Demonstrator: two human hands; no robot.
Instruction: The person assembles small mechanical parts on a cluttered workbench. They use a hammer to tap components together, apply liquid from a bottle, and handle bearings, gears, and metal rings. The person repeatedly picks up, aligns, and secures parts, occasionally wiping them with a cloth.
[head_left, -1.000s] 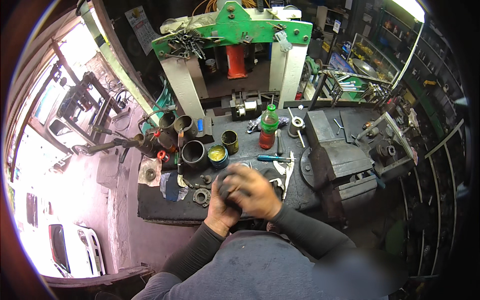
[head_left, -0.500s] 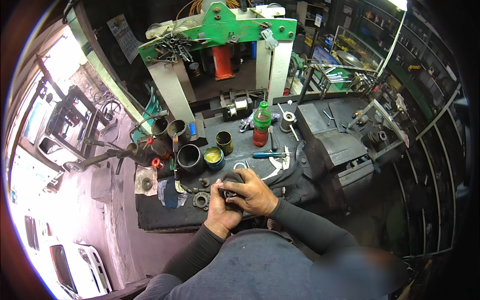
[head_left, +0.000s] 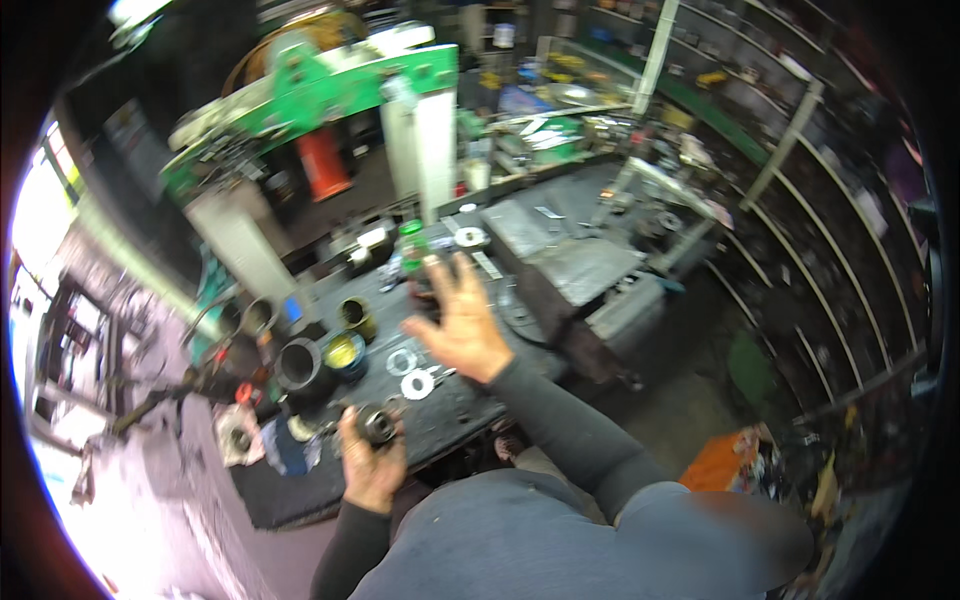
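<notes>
In my left hand (head_left: 370,475), near the front edge of the workbench, rests a round, dark metal part (head_left: 376,427) with a hole in its middle. The fingers curl around its sides. My right hand (head_left: 465,325) reaches out over the bench with its fingers spread and nothing in it. Just beyond its fingertips stands a bottle with a green top (head_left: 412,238), partly hidden by the hand. Between my two hands, a pale ring (head_left: 417,384) and a thinner ring (head_left: 402,362) lie on the bench.
Left of the rings stand a tin of yellow grease (head_left: 343,352), a dark pot (head_left: 300,365) and a brownish tin (head_left: 355,314). A blue rag (head_left: 290,447) lies at the front left. A green-topped press frame (head_left: 310,100) rises behind. Metal plates (head_left: 575,262) sit to the right.
My hands were together around a dark part; now they are apart. The right has moved forward and opened, while the left keeps the metal part. The view has swung to the right.
</notes>
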